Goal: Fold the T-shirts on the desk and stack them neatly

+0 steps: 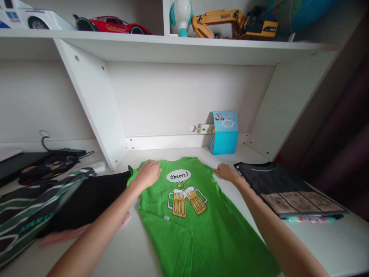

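A green T-shirt point(184, 227) lies spread on the white desktop, its neck toward the back wall. Its print has the word "Cheers!" in a bubble above two beer mugs. My left hand point(148, 173) rests on the shirt's left shoulder, fingers curled against the cloth and partly hidden by the back of the hand. At the opposite sleeve, my right hand point(226, 172) pinches the edge of the fabric. The lower left part of the shirt is folded over, with a small white tag showing. The bottom hem runs out of view.
On the right sits a folded dark grey T-shirt point(288, 188). Black cloth point(92, 196) and a striped garment point(43, 211) lie on the left, near cables point(63, 157). A blue desk calendar point(225, 134) stands behind. Above, a shelf point(184, 50) carries toy vehicles.
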The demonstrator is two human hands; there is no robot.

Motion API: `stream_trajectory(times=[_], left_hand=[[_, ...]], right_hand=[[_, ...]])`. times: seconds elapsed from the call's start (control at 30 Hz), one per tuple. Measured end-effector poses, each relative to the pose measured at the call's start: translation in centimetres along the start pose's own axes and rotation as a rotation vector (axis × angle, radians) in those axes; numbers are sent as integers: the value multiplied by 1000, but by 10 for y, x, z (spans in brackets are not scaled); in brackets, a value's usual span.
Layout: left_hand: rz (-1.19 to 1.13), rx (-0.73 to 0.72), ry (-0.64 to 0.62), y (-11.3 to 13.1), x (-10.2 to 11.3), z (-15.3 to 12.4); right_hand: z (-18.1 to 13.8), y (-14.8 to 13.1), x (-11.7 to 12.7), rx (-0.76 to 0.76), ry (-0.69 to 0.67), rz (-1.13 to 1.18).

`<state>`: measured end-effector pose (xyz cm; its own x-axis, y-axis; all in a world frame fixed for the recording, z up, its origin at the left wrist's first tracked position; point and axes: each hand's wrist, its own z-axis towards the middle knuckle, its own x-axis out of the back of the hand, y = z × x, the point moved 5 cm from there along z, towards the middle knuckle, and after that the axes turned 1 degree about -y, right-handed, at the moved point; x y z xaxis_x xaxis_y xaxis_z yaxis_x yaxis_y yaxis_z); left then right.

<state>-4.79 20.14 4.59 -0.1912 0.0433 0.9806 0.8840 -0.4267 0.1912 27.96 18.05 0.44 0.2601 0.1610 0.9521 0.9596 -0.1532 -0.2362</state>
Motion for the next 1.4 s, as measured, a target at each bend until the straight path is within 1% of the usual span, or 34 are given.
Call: stream_trajectory(times=[0.03,0.07,0.1,0.17,0.2,0.27,0.37,0.4,0.47,0.5,0.57,0.7,0.73,0.77,0.8,0.87,0.9,0.93,0.97,1.0,1.07,1.13,1.27,1.33,1.4], left_hand=[[42,-24,7,17,-19,7],[63,-21,-16,28,-38,12],[68,-5,-25,35,-55,16],[64,-3,-42,37,-80,22],[58,-5,-46,34,-87,23],[53,-17,-50,27,-92,25],[57,-28,-51,21,-89,27],[59,-30,-53,20,-88,28],[58,-22,-65,21,-88,31],[54,-14,-73,21,-89,32],[42,-9,-86,21,-90,33],[31,-28,-76,22,-88,31],[33,-30,-71,22,-87,29],[35,-32,-69,22,-87,28],[37,-35,-70,22,-86,27],[43,-36,-72,22,-85,26],[45,-34,-76,23,-85,27],[47,-29,-86,23,-84,29],[47,-25,-104,24,-84,31],[45,-20,-130,24,-84,35],[38,-23,-191,26,-85,46],[28,-26,-226,28,-85,60],[29,-26,-182,32,-81,86],[22,-23,-193,37,-77,89],[-22,-47,-230,48,-69,78]], right_hand=[[8,-5,-4,-38,40,-8],[14,-10,-9,-64,68,-11],[19,-14,-13,-76,84,-9],[27,-20,-14,-67,92,6],[30,-19,-9,-55,92,16],[36,-10,9,-52,113,29],[44,16,44,-143,218,6],[46,24,52,-189,252,-10],[47,32,57,-262,286,-37],[46,31,55,-277,290,-45],[41,19,49,-256,321,-50],[18,-21,44,-97,518,-39],[10,-29,41,-19,549,-23],[-1,-36,35,91,548,0],[-13,-41,26,228,512,24],[-42,-43,-1,503,354,39],[-59,-38,-18,584,267,18],[-75,-30,-34,593,208,-20],[-90,-20,-48,558,186,-59],[-104,-10,-59,505,188,-97],[-129,6,-74,397,243,-152],[-149,12,-83,338,309,-193],[-174,11,-91,292,424,-261],[-179,9,-94,277,458,-287],[-180,9,-97,265,477,-304]])
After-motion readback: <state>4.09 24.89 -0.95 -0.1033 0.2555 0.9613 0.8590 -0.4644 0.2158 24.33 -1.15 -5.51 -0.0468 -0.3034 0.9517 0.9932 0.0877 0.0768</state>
